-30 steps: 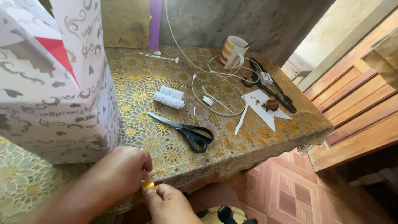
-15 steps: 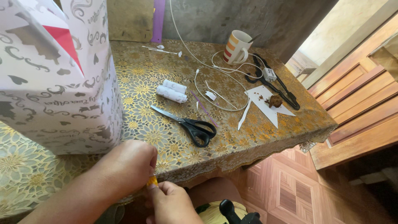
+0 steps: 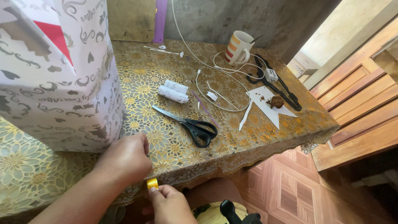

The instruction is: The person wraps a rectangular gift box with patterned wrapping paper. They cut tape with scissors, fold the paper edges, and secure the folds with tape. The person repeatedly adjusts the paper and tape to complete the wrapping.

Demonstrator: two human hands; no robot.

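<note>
At the bottom centre of the frame, the right hand (image 3: 172,205) pinches one small yellow roll of tape (image 3: 152,183) between thumb and fingertip, holding it just below the table's near edge. The left hand (image 3: 124,159) sits directly above it, fingers curled inward toward the roll; whether it grips a strip of tape or anything else cannot be told from this angle.

Above the hands, one pair of black-handled scissors (image 3: 191,126) lies closed on the gold floral tablecloth (image 3: 141,83) at the middle of the frame. Just beyond them, two small white paper rolls (image 3: 173,91) lie side by side, touching. One large gift-wrapped box (image 3: 54,74), white with grey swirls and a red patch, fills the upper left.

Toward the upper right stand one striped mug (image 3: 239,47), one tangle of white cable (image 3: 219,70) and one black clothes hanger (image 3: 275,85). One white paper cut-out (image 3: 265,105) lies at right of centre with a brown lump (image 3: 277,101) resting on it. A purple strip (image 3: 160,20) leans against the wall at the top.
</note>
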